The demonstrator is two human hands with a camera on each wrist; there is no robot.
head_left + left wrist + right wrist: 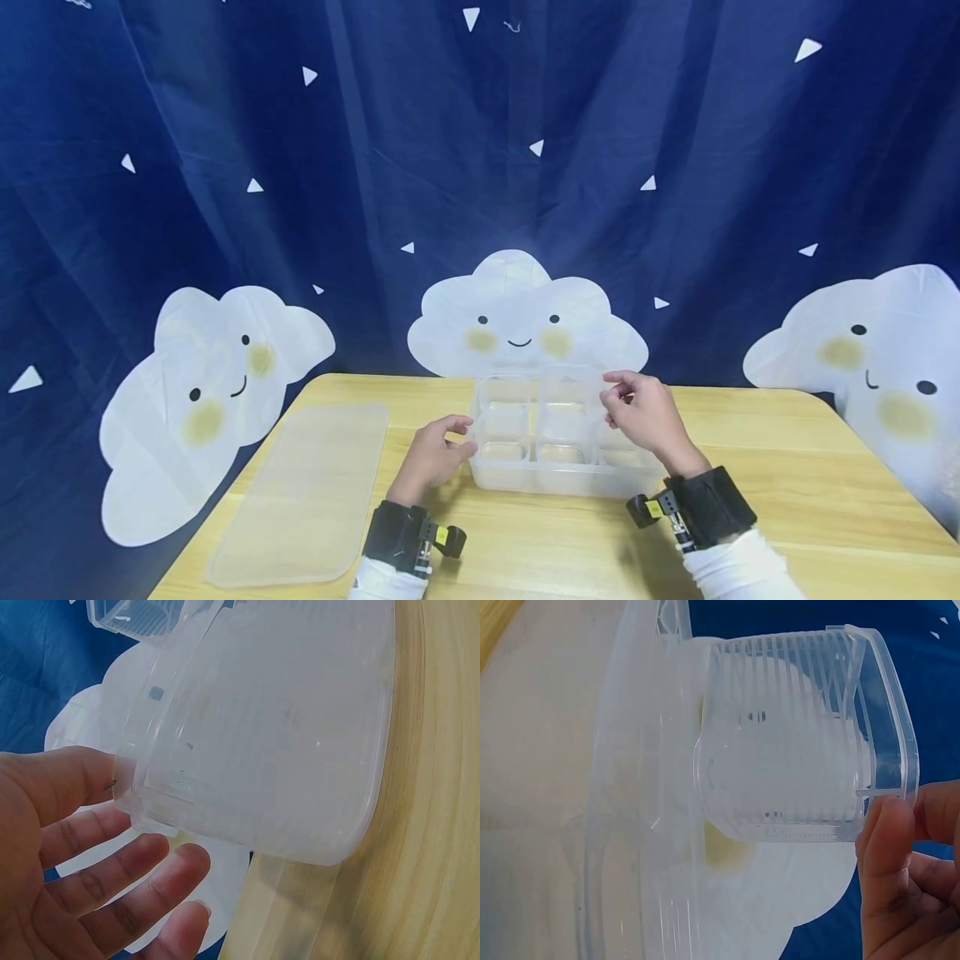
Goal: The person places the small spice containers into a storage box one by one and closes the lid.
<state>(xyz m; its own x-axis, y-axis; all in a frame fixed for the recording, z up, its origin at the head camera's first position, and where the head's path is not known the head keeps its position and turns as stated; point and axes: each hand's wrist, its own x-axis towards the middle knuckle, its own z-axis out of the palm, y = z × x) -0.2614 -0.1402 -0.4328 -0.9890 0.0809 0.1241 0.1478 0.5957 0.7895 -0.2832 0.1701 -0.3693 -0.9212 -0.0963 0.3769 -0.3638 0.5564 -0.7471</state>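
Observation:
A clear plastic box [517, 478] stands on the table, with several small clear bins [502, 429] inside it. My right hand [645, 417] pinches the rim of one small ribbed bin [787, 742] between thumb and fingers, and this bin is raised above the box's rim. At the box's left side is my left hand [435, 454], its fingers spread and loosely bent; the thumb tip [97, 776] is at the box's rim. From the left wrist, the box's cloudy side wall [277, 735] fills much of the view.
A flat translucent lid [300, 496] lies on the wooden table [817, 492] to the left of the box. Behind the table hangs a dark blue curtain [450, 125] with white clouds and triangles. Both wrists wear black straps with small cameras.

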